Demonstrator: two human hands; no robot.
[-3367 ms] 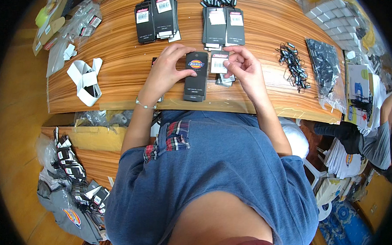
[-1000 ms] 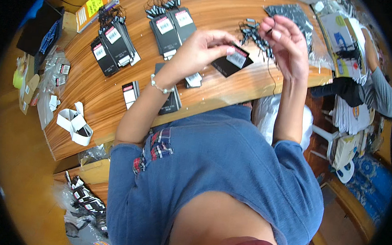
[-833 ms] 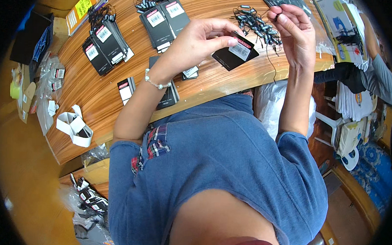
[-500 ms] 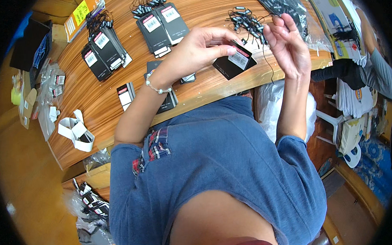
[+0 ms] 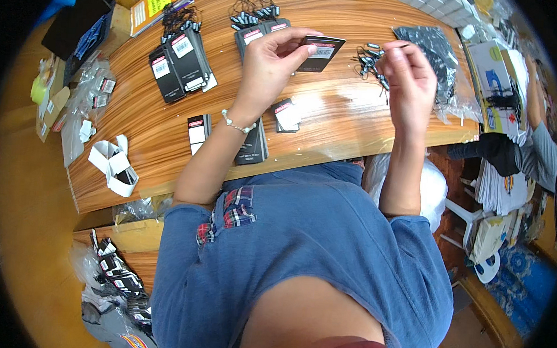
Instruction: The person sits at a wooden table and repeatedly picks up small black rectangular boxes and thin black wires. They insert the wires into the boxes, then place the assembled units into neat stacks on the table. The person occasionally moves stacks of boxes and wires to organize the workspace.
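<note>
Between the thumb and fingers of my left hand [image 5: 272, 60] is a black hang tag [image 5: 314, 63] with a red and white barcode sticker, raised above the table. My right hand [image 5: 412, 80] is held up to its right, with thumb and fingertips pressed together. Whatever those fingertips pinch is too small to make out. Just beside them lies a loose heap of black tag strings [image 5: 369, 61]. Beneath my left wrist are a stack of black tags [image 5: 255, 147] and a small pile of white-faced tags [image 5: 287, 115].
Bundles of strung black tags [image 5: 183, 61] stand on the wooden table [image 5: 150, 128] at the back left. A clear bag of black strings [image 5: 429, 62] lies at the right. A white ribbon roll [image 5: 112, 167] sits near the left edge. Another person's sleeve [image 5: 540, 154] shows far right.
My left hand has lifted the tag and tilted it more upright. The right hand's fingers have closed from a looser spread into a pinch. The whole view has shifted a little.
</note>
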